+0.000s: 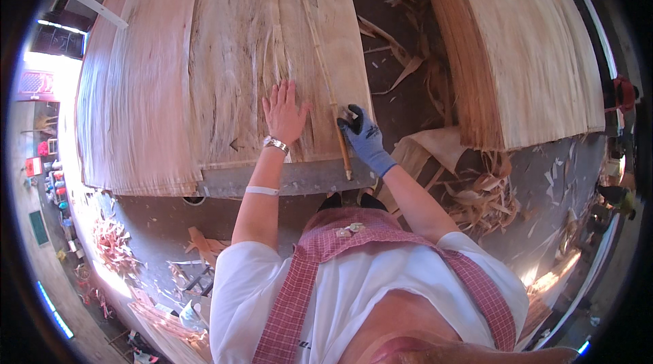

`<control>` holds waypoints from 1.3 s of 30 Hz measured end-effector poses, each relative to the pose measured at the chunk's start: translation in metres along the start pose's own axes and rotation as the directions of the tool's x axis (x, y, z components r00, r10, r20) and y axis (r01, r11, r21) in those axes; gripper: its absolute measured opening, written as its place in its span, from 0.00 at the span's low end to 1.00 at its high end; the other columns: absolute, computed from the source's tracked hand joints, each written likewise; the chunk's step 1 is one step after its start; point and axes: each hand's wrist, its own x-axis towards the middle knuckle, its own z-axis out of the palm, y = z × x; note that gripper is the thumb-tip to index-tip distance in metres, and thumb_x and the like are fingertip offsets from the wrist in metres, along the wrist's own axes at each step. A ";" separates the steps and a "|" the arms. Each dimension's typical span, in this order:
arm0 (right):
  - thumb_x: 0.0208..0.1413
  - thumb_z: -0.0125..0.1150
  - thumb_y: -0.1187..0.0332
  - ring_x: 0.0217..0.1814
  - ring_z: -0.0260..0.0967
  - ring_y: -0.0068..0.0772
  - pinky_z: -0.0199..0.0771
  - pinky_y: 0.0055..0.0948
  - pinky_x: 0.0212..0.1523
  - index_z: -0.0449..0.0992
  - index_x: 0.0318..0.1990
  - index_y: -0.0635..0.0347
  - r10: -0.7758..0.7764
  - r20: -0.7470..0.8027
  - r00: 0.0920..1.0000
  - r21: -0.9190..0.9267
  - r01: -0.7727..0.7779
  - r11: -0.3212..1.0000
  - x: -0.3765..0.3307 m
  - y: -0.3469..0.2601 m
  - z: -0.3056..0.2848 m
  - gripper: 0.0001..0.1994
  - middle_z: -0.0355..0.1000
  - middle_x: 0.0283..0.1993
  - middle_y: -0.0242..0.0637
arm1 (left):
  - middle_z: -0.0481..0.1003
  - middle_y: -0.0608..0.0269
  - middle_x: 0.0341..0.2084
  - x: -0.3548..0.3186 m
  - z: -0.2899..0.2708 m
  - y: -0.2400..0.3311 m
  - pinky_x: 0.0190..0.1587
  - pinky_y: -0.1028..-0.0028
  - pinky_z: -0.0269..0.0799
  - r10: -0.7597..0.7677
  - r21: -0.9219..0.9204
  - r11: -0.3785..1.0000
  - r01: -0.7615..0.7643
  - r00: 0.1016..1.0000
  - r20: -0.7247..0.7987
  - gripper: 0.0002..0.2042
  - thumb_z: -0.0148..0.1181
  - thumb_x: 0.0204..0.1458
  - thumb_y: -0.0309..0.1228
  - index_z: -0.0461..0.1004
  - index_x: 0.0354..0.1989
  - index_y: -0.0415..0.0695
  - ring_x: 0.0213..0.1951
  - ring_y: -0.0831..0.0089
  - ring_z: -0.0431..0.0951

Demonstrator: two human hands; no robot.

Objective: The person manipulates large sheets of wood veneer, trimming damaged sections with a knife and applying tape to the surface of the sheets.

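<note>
My bare left hand (286, 118) lies flat on a wide, thin sheet of wood veneer (231, 85), its fingers stretched out beside a dark, cracked streak in the grain. A watch and a white band circle that arm. On my right hand (366, 138) is a blue-grey glove with black fingertips. Its fingers curl together near the sheet's right edge, around something small and pale that I cannot make out. Just left of this glove, a long thin bamboo stick (318, 51) lies lengthwise on the veneer, its near end reaching over the grey table edge (272, 179).
A tall stack of veneer sheets (544, 58) stands to the right, across a gap strewn with scraps. More veneer (146, 92) covers the table's left side. Curled shavings (486, 197) lie on the floor at right, and another heap (112, 241) at left.
</note>
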 end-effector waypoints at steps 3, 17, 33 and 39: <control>0.56 0.62 0.66 0.46 0.75 0.45 0.74 0.33 0.44 0.74 0.48 0.61 -0.173 -0.087 0.981 0.068 0.179 0.981 0.004 0.001 -0.003 0.14 0.75 0.46 0.47 | 0.61 0.45 0.63 0.021 -0.002 -0.012 0.65 0.54 0.52 -0.048 -0.305 0.952 -0.016 0.978 -0.203 0.31 0.55 0.56 0.39 0.56 0.66 0.41 0.65 0.51 0.59; 0.45 0.74 0.64 0.41 0.67 0.25 0.70 0.29 0.42 0.73 0.38 0.62 -0.433 0.539 0.723 0.484 0.155 0.861 0.044 -0.117 0.004 0.18 0.71 0.37 0.33 | 0.70 0.45 0.53 0.118 -0.044 0.005 0.56 0.68 0.64 -0.649 -0.951 0.230 0.205 0.761 0.007 0.26 0.55 0.57 0.37 0.61 0.59 0.32 0.54 0.61 0.70; 0.54 0.66 0.66 0.44 0.67 0.34 0.68 0.32 0.45 0.75 0.39 0.64 -0.685 0.650 0.327 0.626 0.281 0.728 0.097 -0.139 -0.087 0.12 0.69 0.39 0.39 | 0.62 0.46 0.61 0.131 -0.017 0.043 0.64 0.55 0.54 -0.447 -0.313 0.882 0.351 0.834 -0.323 0.29 0.56 0.55 0.40 0.59 0.63 0.41 0.63 0.50 0.59; 0.56 0.62 0.64 0.32 0.64 0.19 0.68 0.26 0.37 0.73 0.43 0.64 0.043 0.952 0.302 0.012 -0.176 0.984 0.126 -0.123 -0.112 0.13 0.69 0.30 0.28 | 0.50 0.56 0.70 0.095 0.016 0.026 0.70 0.51 0.34 -0.218 -0.057 0.976 0.211 0.940 -0.263 0.40 0.56 0.53 0.51 0.49 0.70 0.44 0.71 0.56 0.44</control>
